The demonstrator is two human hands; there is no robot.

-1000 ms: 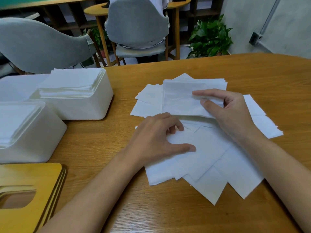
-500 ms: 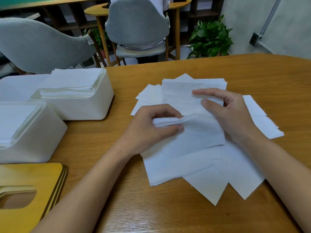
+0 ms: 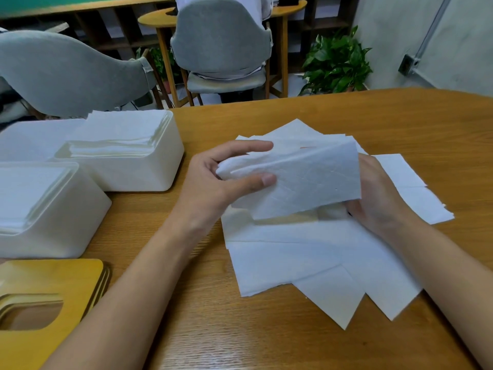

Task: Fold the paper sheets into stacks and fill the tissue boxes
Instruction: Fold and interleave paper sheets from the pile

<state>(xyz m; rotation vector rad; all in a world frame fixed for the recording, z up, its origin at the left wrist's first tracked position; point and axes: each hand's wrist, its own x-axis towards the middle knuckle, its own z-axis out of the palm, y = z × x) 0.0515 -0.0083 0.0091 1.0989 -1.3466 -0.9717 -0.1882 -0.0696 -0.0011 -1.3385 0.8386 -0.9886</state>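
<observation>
Wood grain runs across the table [image 3: 373, 116] beneath both hands. Left of the left hand [image 3: 210, 182] stand two white tissue boxes, both open at the top. The far box [image 3: 149, 172] sits just beside the wrist, and its paper stack [image 3: 120, 129] rises above the rim. The near box [image 3: 66, 225] lies further left of the forearm, filled with flat white paper. Closer still, left of that forearm, yellow wooden lids [image 3: 53, 284] with an oval slot lie piled together. Beyond the hands, past the table edge, are two grey chairs [image 3: 221, 41] and a potted plant [image 3: 336, 62].

Between the hands a lifted sheet [image 3: 301, 180] hangs clear of the table. It is white, soft and faintly creased, bowed along its length. The left hand pinches its bunched left end between thumb and fingers. Its right edge curls against the right hand [image 3: 381, 198] and hides those fingers, so whether they grip it cannot be told. The sheet also screens part of the pile behind it.

Under the hands and nearer than them, loose sheets [image 3: 306, 257] lie fanned on the table, corners jutting at different angles. More show beyond the fingertips and right of the right hand.
</observation>
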